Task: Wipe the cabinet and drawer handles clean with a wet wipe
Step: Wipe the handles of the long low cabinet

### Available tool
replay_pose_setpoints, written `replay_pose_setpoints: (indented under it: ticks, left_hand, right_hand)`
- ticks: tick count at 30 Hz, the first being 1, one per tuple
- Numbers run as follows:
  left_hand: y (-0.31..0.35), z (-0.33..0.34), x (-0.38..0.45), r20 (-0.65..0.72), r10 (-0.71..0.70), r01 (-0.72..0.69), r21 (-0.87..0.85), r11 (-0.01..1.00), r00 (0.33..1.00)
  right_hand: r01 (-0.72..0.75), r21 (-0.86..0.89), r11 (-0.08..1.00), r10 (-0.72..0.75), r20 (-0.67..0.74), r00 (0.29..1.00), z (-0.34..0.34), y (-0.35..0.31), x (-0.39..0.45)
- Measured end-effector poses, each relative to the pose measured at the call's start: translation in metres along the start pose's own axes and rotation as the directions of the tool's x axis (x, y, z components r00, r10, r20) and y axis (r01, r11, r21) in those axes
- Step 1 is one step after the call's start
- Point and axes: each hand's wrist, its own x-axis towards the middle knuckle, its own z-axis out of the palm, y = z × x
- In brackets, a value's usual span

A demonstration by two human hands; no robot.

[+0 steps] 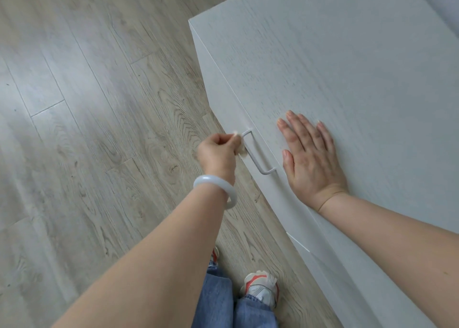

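Step in hand: wiping handle (258, 152), white bar on cabinet (347, 84) front edge. Advice: wrap wet wipe (240, 146) around bar, slide full length to near end.
Left hand (218, 153): fingers curled, pinching wipe against handle's far end.
Right hand (310, 158): flat, fingers straight, pressing cabinet top just beside handle.

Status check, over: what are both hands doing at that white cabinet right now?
Left hand pinching crumpled white wet wipe on thin white metal handle, far end. Right hand flat on white cabinet top. Nothing in the way.
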Motion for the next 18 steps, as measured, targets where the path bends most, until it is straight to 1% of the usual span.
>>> replay_pose_setpoints:
  ticks: [2, 3, 5, 8, 9, 10, 11, 12, 13, 14, 15, 17, 18]
  left_hand:
    - [0.018, 0.007, 0.006, -0.014, 0.050, -0.051, -0.035, 0.998, 0.999]
    - [0.024, 0.011, 0.007, 0.002, 0.091, -0.091, -0.015, 0.996, 0.996]
    - [0.028, 0.015, 0.003, 0.051, 0.151, -0.157, 0.131, 0.979, 0.987]
    - [0.018, 0.011, -0.008, 0.104, 0.207, -0.230, 0.325, 0.917, 0.973]
    - [0.014, 0.009, -0.008, 0.123, 0.271, -0.298, 0.392, 0.870, 0.955]
    - [0.011, 0.007, -0.007, 0.171, 0.355, -0.393, 0.466, 0.793, 0.919]
    - [0.010, 0.005, -0.006, 0.253, 0.418, -0.487, 0.522, 0.700, 0.873]
    - [0.012, 0.004, -0.003, 0.329, 0.445, -0.552, 0.548, 0.629, 0.833]
    - [0.016, 0.003, 0.000, 0.365, 0.441, -0.571, 0.565, 0.595, 0.820]
    - [0.022, 0.003, 0.003, 0.357, 0.426, -0.554, 0.581, 0.596, 0.831]
    - [0.027, 0.003, 0.006, 0.302, 0.412, -0.509, 0.582, 0.634, 0.860]
    - [0.032, 0.004, 0.010, 0.187, 0.359, -0.402, 0.511, 0.759, 0.914]
    - [0.030, 0.006, 0.010, 0.175, 0.334, -0.376, 0.477, 0.794, 0.926]
  right_hand:
    - [0.004, 0.001, 1.000, -0.004, -0.002, 1.000, 0.001, 0.000, 0.000]
    - [0.005, 0.002, 1.000, -0.005, -0.003, 1.000, 0.001, 0.001, 0.000]
    - [0.005, 0.003, 1.000, -0.005, -0.005, 1.000, 0.001, 0.001, -0.001]
    - [-0.002, -0.002, 1.000, 0.002, -0.009, 1.000, 0.001, 0.001, -0.002]
    - [-0.001, -0.004, 1.000, 0.001, -0.011, 1.000, 0.001, 0.000, -0.002]
    - [0.001, -0.005, 1.000, -0.001, -0.012, 1.000, 0.001, 0.000, -0.001]
    - [0.002, -0.004, 1.000, -0.003, -0.012, 1.000, 0.001, -0.001, -0.001]
    - [0.003, -0.003, 1.000, -0.003, -0.012, 1.000, 0.001, -0.001, -0.001]
    - [0.003, -0.002, 1.000, -0.003, -0.010, 1.000, 0.001, -0.001, -0.001]
    - [0.001, -0.003, 1.000, -0.001, -0.009, 1.000, 0.001, 0.000, -0.001]
    - [0.000, -0.005, 1.000, 0.000, -0.007, 1.000, 0.001, 0.000, -0.001]
    - [0.002, -0.010, 1.000, -0.002, 0.002, 1.000, 0.001, 0.000, -0.001]
    - [0.001, -0.012, 1.000, -0.001, 0.005, 1.000, 0.000, 0.000, -0.002]
